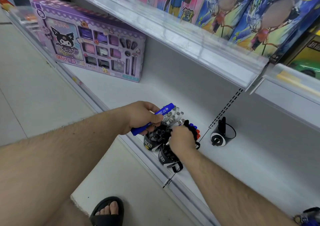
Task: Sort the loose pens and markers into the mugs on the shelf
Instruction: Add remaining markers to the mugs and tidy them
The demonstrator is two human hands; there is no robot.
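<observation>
The person's left hand [141, 116] holds a blue plastic marker with a printed label [153, 119], fingers curled round its middle, the barrel slanting from lower left to upper right above the front of the white metal shelf [121, 90]; the right hand [181, 139] has its fingers curled into a cluster of pens with black, blue and red caps [194, 129], gripping them over a black-and-white mug [168, 158] at the shelf's front edge; a second black-and-white mug [150, 144], just beside the first and to its left, is packed with black-capped pens, and behind it a fan of white markers with grey ends [174, 116] stands up, partly hidden by the left hand; a third black-and-white mug with a thin black handle [219, 135] stands apart to the right, with one or two dark pens in it; farther left on the same shelf a large purple boxed craft set [93, 42] leans against the back panel; the upper shelf's clear plastic edge strip [173, 32] overhangs the work area, with colourful toy boxes [251, 13] standing above it; a foot in a black sandal [108, 211] rests on the pale tiled floor below.
</observation>
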